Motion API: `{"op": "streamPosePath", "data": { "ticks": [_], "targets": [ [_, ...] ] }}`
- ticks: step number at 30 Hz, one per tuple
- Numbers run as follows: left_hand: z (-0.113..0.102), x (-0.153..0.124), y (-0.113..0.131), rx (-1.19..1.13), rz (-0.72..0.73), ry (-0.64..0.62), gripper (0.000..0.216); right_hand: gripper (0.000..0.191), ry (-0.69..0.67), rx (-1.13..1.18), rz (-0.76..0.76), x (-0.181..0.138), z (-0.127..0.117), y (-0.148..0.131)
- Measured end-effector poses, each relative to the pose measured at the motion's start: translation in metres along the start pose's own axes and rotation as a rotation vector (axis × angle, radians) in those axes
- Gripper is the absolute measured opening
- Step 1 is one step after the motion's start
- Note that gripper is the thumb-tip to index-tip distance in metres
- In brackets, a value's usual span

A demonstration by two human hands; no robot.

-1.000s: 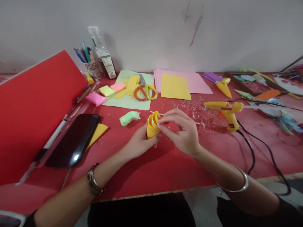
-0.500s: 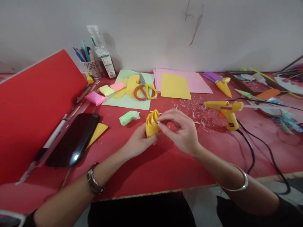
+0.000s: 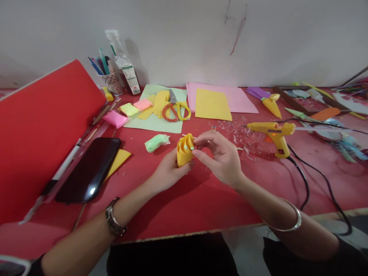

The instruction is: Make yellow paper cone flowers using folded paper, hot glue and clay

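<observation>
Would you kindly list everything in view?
Paper roll: one, yellow, front centre
Wrapped lump: one, green, left of roll
Packets: three, pink, yellow, peach, back left
Scissors: one, red, yellow, on green sheet
Green sheet: one, pale, back left
Scraps: several, yellow, on green sheet
Pink sheets: several, pink, back centre
Square sheet: one, yellow, on pink sheets
Glue gun: one, yellow, right
Paper craft: one, purple, yellow, back right
Phone: one, black, left
Bottle: one, clear, back left
Pen cup: one, patterned white, beside bottle
Board: one, red, far left
Shavings: uncountable, pale, near glue gun
Craft bits: uncountable, mixed, far right
Table: one, red, beneath
Wall: one, white, behind
Left grip: one, bare, around roll
Right grip: one, bare, at roll's edge
</observation>
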State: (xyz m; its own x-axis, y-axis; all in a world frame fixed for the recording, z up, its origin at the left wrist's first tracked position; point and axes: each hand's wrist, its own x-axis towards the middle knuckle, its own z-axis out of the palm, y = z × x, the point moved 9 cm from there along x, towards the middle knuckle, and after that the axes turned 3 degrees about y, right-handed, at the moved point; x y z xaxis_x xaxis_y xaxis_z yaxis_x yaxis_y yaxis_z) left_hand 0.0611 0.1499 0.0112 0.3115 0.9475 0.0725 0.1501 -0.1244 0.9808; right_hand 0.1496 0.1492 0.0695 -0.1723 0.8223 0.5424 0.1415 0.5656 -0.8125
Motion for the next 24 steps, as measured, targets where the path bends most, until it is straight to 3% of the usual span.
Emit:
{"op": "streamPosePath", "data": {
  "ticks": [4, 9, 24],
  "targets": [
    [-0.002, -0.001, 0.001, 0.020, 0.005, 0.023, 0.005, 0.006, -0.036, -0.044, 0.001, 0.002, 0.002, 0.001],
    [-0.007, 0.000, 0.003, 0.094, 0.080, 0.068, 0.019, 0.005, -0.047, -0.077, 0.041, 0.002, 0.002, 0.003],
    [-0.011, -0.004, 0.013, 0.249, 0.207, 0.090, 0.030, 0.005, -0.061, 0.057, 0.065, 0.002, 0.004, 0.002]
  ]
}}
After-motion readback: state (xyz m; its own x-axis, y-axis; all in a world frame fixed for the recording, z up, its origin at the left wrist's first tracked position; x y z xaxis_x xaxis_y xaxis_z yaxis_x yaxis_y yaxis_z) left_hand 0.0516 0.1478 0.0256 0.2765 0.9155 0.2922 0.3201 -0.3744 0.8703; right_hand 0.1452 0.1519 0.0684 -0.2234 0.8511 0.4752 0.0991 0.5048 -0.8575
